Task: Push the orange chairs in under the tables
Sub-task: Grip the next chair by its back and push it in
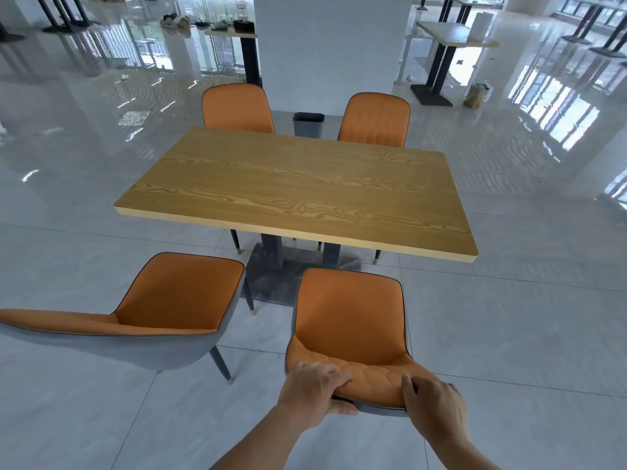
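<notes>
Both hands, left hand (314, 388) and right hand (432, 407), grip the near orange chair (349, 327) backrest; wooden table (295, 184) lies straight ahead, beyond its seat.

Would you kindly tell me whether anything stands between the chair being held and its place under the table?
Nothing loose lies between the held chair and the table. Under the table, the dark pedestal base and one post stand straight ahead of the seat and may limit how far it slides.
</notes>
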Demonstrator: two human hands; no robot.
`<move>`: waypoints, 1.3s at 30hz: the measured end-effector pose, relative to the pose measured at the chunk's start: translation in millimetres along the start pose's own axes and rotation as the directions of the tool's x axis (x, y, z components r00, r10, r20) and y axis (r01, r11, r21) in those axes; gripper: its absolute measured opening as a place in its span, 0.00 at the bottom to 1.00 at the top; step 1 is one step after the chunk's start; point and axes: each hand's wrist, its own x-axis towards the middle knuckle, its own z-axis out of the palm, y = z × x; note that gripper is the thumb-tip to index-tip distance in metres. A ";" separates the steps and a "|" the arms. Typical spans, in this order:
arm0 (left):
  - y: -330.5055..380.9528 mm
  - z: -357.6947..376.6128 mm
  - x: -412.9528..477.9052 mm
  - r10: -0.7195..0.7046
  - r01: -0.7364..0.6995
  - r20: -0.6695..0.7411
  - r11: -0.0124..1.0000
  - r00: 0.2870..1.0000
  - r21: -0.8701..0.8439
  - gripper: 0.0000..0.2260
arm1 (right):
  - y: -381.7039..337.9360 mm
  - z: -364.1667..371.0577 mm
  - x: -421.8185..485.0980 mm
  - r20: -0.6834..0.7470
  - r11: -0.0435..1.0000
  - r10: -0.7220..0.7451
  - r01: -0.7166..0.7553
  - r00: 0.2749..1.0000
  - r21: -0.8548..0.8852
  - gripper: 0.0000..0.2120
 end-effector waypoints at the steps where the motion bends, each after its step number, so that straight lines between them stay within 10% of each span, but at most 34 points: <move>1: 0.1 0.2 -0.6 -0.001 0.001 -0.002 1.000 1.000 -0.001 0.29 | -0.1 0.6 -0.2 -0.005 1.000 0.003 -0.003 1.000 -0.001 0.23; 39: 15.2 -1.9 -3.1 -0.008 0.014 0.075 0.997 0.997 -0.075 0.29 | 14.9 3.9 -9.2 -0.043 1.000 -0.019 0.020 0.999 0.022 0.21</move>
